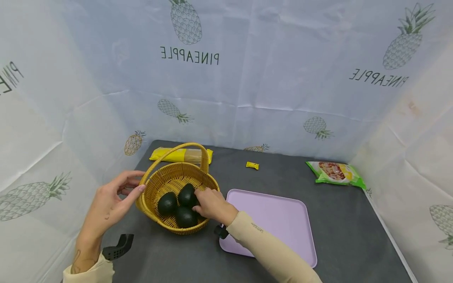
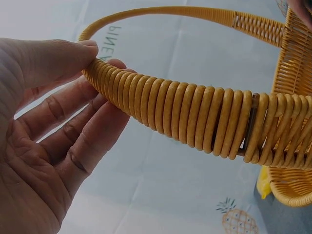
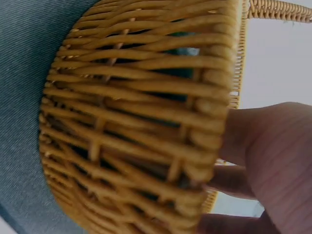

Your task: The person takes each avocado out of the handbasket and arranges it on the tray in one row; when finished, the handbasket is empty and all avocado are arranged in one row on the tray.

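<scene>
A yellow wicker basket (image 1: 178, 169) stands on the left of the dark table, its tall handle (image 2: 170, 112) upright. My left hand (image 1: 111, 204) pinches that handle between thumb and fingers, at its left side. Inside the basket lie dark green avocados: one on the left (image 1: 167, 204), one at the back (image 1: 187, 195) and one in front (image 1: 186, 217). My right hand (image 1: 214, 204) reaches over the basket's right rim, its fingers pointing down beside the avocados. In the right wrist view the wicker wall covers the fingertips, so whether they grip an avocado is hidden.
A lilac tray (image 1: 279, 220) lies right of the basket, partly under the right forearm. Behind the basket is a long yellow packet (image 1: 170, 155). A small yellow wrapped piece (image 1: 252, 165) lies at the back, a green food bag (image 1: 336, 173) at far right.
</scene>
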`<move>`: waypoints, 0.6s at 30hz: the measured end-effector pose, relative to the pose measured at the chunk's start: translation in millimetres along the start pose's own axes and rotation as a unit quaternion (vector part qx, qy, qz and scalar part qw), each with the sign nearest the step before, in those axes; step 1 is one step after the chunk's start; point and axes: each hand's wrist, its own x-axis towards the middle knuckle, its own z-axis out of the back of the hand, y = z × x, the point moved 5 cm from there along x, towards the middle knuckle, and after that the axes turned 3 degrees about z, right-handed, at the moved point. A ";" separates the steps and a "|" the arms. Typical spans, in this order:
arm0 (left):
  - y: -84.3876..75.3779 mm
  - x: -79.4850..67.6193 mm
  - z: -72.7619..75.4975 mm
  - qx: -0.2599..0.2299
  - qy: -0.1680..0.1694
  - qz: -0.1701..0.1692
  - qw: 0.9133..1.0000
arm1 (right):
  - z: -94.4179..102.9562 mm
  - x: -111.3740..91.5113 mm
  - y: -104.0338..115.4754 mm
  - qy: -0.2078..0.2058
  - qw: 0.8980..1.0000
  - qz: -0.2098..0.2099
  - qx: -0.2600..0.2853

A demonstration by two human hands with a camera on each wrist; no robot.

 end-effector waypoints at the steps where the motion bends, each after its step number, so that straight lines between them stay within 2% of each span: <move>1: 0.1 -0.2 0.2 0.001 0.000 -0.002 1.000 | -0.2 0.7 0.8 0.006 1.000 0.001 0.000; 9: 1.0 0.0 0.9 0.001 0.000 -0.009 1.000 | -1.2 7.2 1.4 0.038 0.999 -0.008 0.016; 18: 1.2 0.2 0.0 -0.002 0.001 -0.007 1.000 | -2.2 21.0 -2.5 0.134 0.990 -0.036 0.002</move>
